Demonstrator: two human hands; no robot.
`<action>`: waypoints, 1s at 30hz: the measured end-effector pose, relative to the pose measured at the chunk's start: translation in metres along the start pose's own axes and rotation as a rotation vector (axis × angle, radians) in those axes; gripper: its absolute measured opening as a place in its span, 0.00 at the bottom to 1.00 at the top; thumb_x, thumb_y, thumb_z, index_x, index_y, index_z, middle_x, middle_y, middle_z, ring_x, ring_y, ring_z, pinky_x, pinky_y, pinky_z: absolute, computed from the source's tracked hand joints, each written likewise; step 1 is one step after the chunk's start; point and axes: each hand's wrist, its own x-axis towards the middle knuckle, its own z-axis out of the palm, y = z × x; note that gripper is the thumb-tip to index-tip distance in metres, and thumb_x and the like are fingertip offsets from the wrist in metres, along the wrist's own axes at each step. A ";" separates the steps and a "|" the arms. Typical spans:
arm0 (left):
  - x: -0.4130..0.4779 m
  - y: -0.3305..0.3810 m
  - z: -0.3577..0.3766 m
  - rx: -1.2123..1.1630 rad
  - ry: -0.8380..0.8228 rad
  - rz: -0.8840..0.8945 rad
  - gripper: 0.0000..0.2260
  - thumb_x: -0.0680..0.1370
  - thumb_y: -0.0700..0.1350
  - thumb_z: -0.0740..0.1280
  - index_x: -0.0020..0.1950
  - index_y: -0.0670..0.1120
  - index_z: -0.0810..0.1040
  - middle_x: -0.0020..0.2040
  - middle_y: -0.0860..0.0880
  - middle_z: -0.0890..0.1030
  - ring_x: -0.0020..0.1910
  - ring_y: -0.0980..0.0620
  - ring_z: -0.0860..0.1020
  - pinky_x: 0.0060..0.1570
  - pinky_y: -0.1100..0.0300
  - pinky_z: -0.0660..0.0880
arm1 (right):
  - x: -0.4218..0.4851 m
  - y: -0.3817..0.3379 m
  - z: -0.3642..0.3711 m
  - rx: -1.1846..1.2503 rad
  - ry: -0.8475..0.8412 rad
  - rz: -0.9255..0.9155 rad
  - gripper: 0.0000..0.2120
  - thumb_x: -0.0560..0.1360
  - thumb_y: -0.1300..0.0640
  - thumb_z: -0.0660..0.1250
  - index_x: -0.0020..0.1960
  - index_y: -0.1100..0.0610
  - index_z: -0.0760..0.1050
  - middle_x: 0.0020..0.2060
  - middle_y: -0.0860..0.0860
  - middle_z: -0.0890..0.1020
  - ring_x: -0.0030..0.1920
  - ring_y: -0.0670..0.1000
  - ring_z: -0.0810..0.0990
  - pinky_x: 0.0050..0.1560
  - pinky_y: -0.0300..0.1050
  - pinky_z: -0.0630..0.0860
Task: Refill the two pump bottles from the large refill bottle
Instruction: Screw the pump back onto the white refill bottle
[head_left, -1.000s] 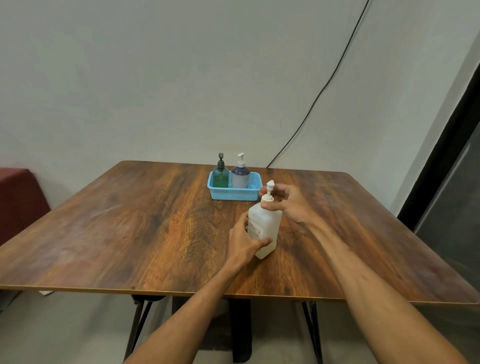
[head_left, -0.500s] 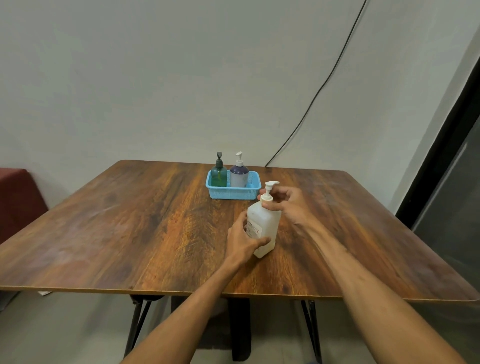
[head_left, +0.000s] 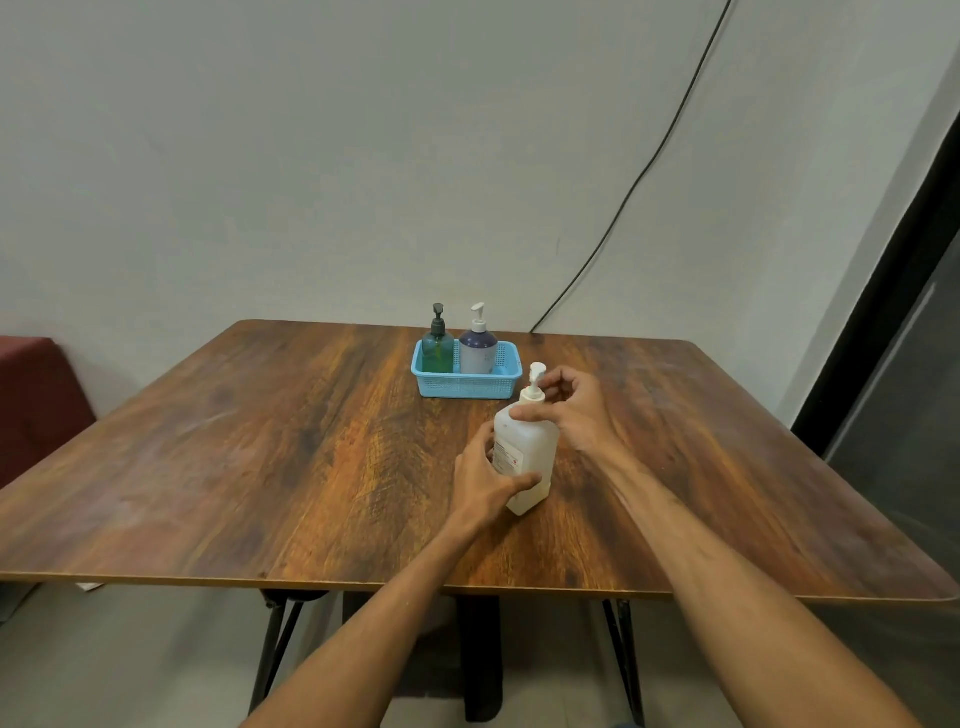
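A large white refill bottle (head_left: 530, 447) with a white pump top stands upright on the wooden table (head_left: 260, 441). My left hand (head_left: 480, 480) grips its lower body from the left. My right hand (head_left: 569, 410) is closed around its neck and pump collar from the right. Beyond it, a light blue basket (head_left: 467, 384) holds two pump bottles side by side: a green one with a dark pump (head_left: 438, 345) on the left and a white one with a dark blue shoulder (head_left: 478, 345) on the right.
A black cable (head_left: 649, 161) runs down the wall to the table's far edge. A dark red seat (head_left: 36, 400) sits at the left. A dark door frame (head_left: 883, 312) stands at the right.
My right hand has shifted around the pump collar, with the thumb now across the bottle's shoulder. The bottle and my left hand stay in the same place.
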 end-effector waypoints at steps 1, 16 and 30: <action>0.000 0.001 0.000 -0.002 0.001 -0.002 0.37 0.65 0.46 0.81 0.70 0.50 0.70 0.62 0.55 0.77 0.59 0.59 0.74 0.52 0.70 0.73 | 0.000 -0.001 0.003 -0.030 0.008 -0.019 0.23 0.60 0.62 0.84 0.50 0.61 0.78 0.44 0.51 0.82 0.42 0.47 0.79 0.41 0.39 0.79; 0.001 0.000 0.001 0.005 0.014 -0.009 0.37 0.64 0.47 0.82 0.70 0.50 0.70 0.64 0.51 0.78 0.63 0.54 0.74 0.60 0.59 0.73 | 0.005 -0.005 -0.004 -0.054 -0.096 -0.073 0.23 0.64 0.65 0.81 0.57 0.62 0.79 0.47 0.50 0.82 0.47 0.48 0.81 0.49 0.41 0.80; 0.001 -0.004 0.004 0.008 0.061 -0.008 0.37 0.64 0.47 0.82 0.69 0.49 0.72 0.64 0.50 0.79 0.63 0.53 0.76 0.64 0.51 0.75 | -0.007 -0.008 0.003 -0.026 0.109 -0.068 0.17 0.66 0.66 0.79 0.55 0.62 0.83 0.50 0.51 0.84 0.46 0.44 0.83 0.41 0.31 0.78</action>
